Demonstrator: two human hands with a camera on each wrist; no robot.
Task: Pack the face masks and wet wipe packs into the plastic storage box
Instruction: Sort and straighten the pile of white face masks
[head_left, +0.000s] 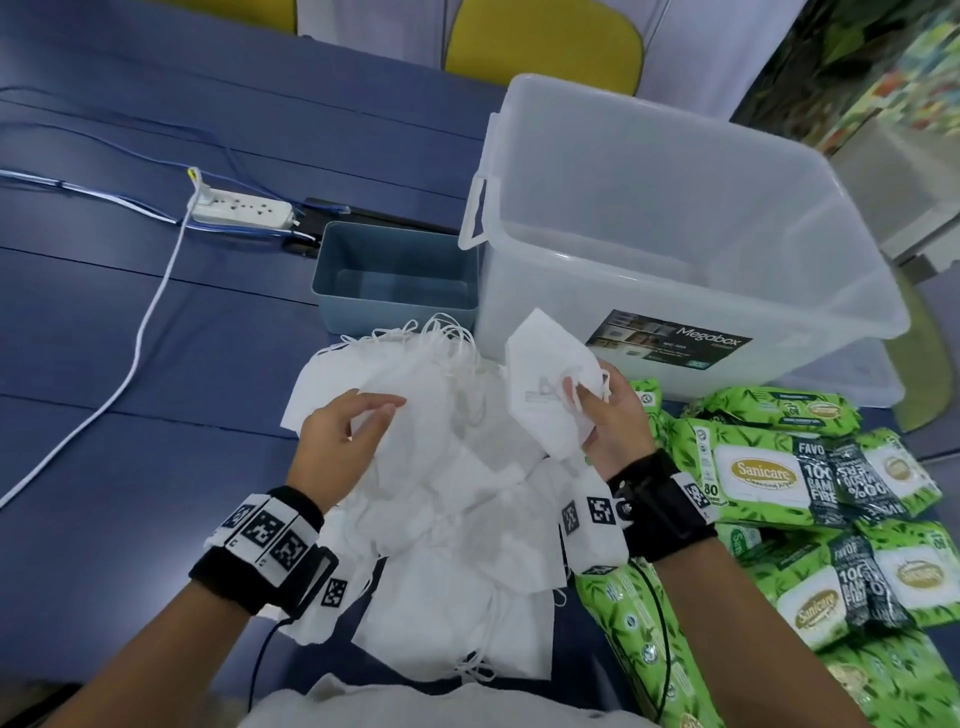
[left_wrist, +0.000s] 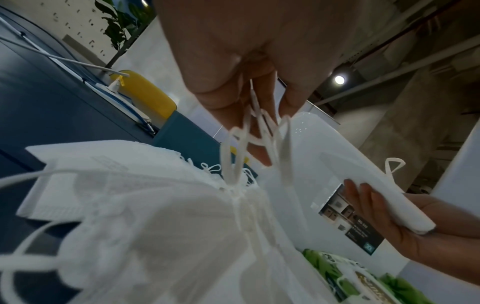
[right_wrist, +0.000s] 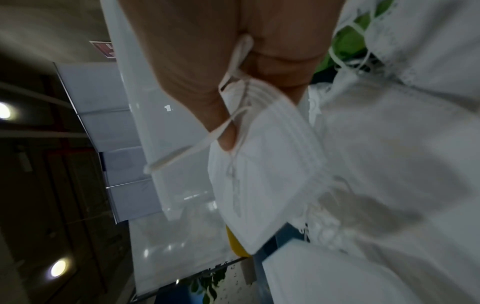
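Masks, white, folded flat, with thin white ear loops: a loose heap (head_left: 441, 499) on the blue table (head_left: 130, 338), at the centre of the head view, loops tangled along its 12 o'clock edge. One folded mask (head_left: 545, 384), faint grey print on its face, held up above the heap at about 1 o'clock from its centre; the right wrist view shows it as a small stack of layered edges (right_wrist: 262, 164).

Right hand (head_left: 613, 415): thumb and fingers clamped on the held mask at its right edge, an ear loop running across the thumb.

Left hand (head_left: 343, 431): over the heap at 9 o'clock, fingers curled; the left wrist view shows ear loops (left_wrist: 249, 127) pinched between its fingertips and pulled taut from a mask below.

Storage box (head_left: 691, 249): translucent plastic, lidless, white side handle, dark "Megabox" label on the near wall; at 1 o'clock from the heap, nothing seen inside.

Wet wipe packs (head_left: 810, 499): green leaf print, white "Sanicare" label, black band; piled at 3 to 5 o'clock of the heap, in front of the box.

Small grey-blue bin (head_left: 395, 275): at 12 o'clock of the heap, just beside the box's left wall.

Power strip (head_left: 241, 213): white, with cables, at 10 o'clock.
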